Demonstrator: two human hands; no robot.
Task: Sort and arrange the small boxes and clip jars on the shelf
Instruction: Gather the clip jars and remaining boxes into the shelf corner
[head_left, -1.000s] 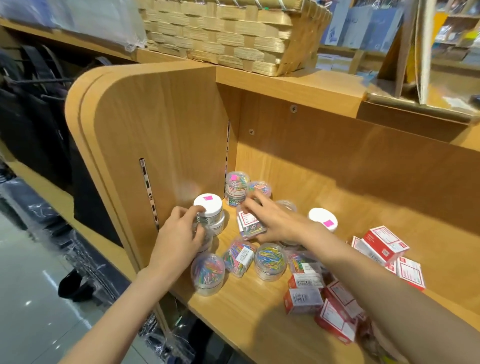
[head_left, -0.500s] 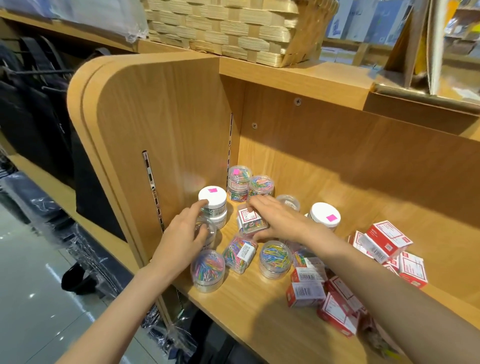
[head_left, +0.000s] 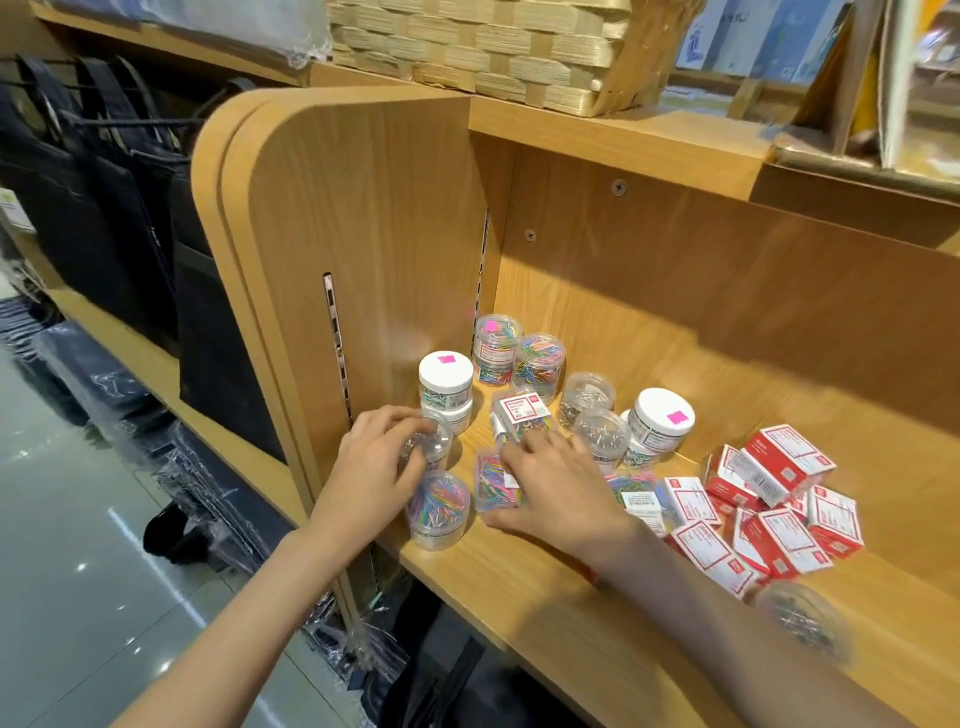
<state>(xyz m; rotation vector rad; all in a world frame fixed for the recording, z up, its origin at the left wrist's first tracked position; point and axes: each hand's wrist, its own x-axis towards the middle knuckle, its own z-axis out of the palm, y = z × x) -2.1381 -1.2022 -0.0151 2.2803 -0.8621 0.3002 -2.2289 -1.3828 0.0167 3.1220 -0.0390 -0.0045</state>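
Left hand (head_left: 370, 467) curled round a small clear jar (head_left: 434, 446) near the shelf's left wall, fingers wrapped over its top and side. Right hand (head_left: 558, 486) spread flat and low, fingers relaxed, covering a clear flat case of coloured clips (head_left: 492, 480); whether pressing or gripping, cannot tell. Hands close together but not touching.

On the wooden shelf (head_left: 519, 582), just in front of the left hand, a clear jar of multicoloured clips (head_left: 439, 512), upright. Behind the left hand, two white-lidded jars stacked (head_left: 447, 387), a pink sticker on the top lid. Further back in the corner, two jars of coloured clips (head_left: 519, 353), side by side, touching. Just beyond the right fingertips, a small clear box with a red-and-white label (head_left: 522, 415), tilted. To its right, two clear jars of silver clips (head_left: 592, 415), one behind the other. Right again, another white-lidded stack (head_left: 662, 423) with a pink sticker.

Beside the right wrist, a heap of red-and-white small boxes (head_left: 769, 499), lying at mixed angles, some on top of others. Near the shelf's front edge, by the right forearm, a blurred jar of silver clips (head_left: 802, 621).

Above, a woven basket (head_left: 493, 57) on the shelf top. Off to the left, dark bags (head_left: 104, 208) hanging.
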